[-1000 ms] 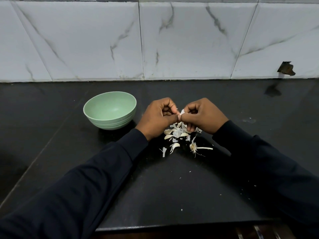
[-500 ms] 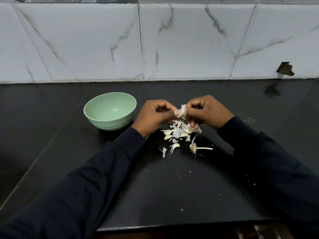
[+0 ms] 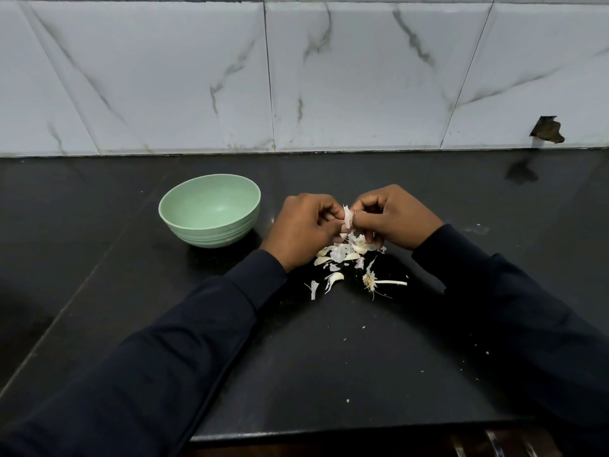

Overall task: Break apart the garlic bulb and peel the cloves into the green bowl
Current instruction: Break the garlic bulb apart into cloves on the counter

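My left hand [image 3: 304, 230] and my right hand [image 3: 395, 219] meet above the black counter [image 3: 329, 357], fingers curled. Between their fingertips they pinch a garlic clove with a strip of white papery skin [image 3: 348, 217] sticking up from it; the clove itself is mostly hidden by the fingers. Just below the hands lies a pile of loose cloves and peels [image 3: 342, 253]. The bulb's root end with its dry stem [image 3: 374, 282] lies in front of the pile. The green bowl [image 3: 210, 214] stands to the left of my left hand, and nothing shows inside it.
A white marble-tiled wall [image 3: 296, 77] runs along the back of the counter, with a chipped dark patch [image 3: 547, 130] at the right. Small skin flakes [image 3: 347, 400] are scattered toward the counter's front edge [image 3: 329, 433].
The hands have drawn back together after parting slightly. The skin strip between them stands taller and is pulled further off the clove.
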